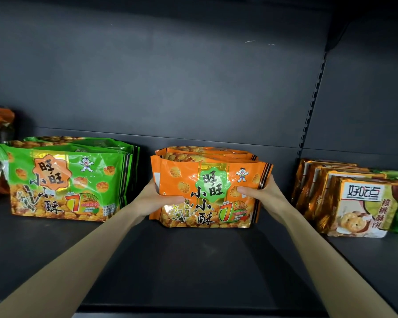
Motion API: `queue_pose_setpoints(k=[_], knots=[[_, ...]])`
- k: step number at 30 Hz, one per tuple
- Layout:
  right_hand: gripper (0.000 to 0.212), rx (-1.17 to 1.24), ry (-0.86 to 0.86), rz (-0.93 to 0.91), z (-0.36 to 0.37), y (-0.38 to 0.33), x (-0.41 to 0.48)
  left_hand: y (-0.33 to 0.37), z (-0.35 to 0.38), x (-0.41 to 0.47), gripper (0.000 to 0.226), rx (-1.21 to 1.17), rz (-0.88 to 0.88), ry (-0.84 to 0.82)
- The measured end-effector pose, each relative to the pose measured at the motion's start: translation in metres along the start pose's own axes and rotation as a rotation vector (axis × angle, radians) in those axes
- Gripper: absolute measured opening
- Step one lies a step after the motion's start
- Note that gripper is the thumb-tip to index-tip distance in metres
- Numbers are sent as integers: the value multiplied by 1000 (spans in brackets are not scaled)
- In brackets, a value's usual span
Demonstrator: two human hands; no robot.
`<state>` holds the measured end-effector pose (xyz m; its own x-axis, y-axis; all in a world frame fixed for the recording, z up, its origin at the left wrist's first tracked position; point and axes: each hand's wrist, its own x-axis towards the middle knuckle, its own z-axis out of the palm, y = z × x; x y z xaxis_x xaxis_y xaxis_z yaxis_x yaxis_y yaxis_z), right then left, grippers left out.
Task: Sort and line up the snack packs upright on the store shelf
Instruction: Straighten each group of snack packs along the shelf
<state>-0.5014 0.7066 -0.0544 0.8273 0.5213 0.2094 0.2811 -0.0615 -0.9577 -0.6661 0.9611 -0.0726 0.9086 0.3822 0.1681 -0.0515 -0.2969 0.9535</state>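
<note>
While both hands clasp it, the orange snack stack [207, 191] stands upright mid-shelf [193, 260]: left hand [157, 198] grips its left edge, right hand [262, 191] its right (thumbs across the front); green packs [64, 177] stand left, biscuit packs [345, 203] right

Single wide camera on my head, facing the shelf [193, 267] and tilted slightly down, close to the orange snack packs [207, 193], those centred, my forearms [83, 255] below them

Orange packs [207, 193] stand upright in a tight row at the frame's centre; green packs [64, 180] stand likewise at left, and boxy biscuit packs [359, 207] line up at right.
</note>
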Motion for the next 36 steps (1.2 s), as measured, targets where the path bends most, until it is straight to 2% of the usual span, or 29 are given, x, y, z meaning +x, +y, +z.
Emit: queue_pose_setpoints(k=[5, 8, 11, 13, 20, 24, 33, 36], knots=[[113, 9, -11, -9, 5, 2, 2, 1, -5, -2, 81, -21, -1, -3], [107, 11, -19, -12, 12, 2, 2, 1, -12, -4, 91, -37, -20, -20], [103, 8, -12, -22, 18, 2, 4, -1, -16, -4, 71, -20, -36, 10], [100, 10, -5, -25, 19, 2, 5, -1, -15, -3, 66, -13, -35, 14], [102, -12, -12, -23, 16, 3, 6, -9, -19, 1, 86, 15, -74, 10], [99, -4, -7, -27, 16, 0, 4, -4, -13, 0, 70, 2, -49, 4], [101, -23, 7, -22, 17, -1, 3, -2, -15, 0, 76, 7, -58, 24], [104, -36, 18, -10, 20, -2, 3, 0, -15, -2, 72, 3, -74, 32]])
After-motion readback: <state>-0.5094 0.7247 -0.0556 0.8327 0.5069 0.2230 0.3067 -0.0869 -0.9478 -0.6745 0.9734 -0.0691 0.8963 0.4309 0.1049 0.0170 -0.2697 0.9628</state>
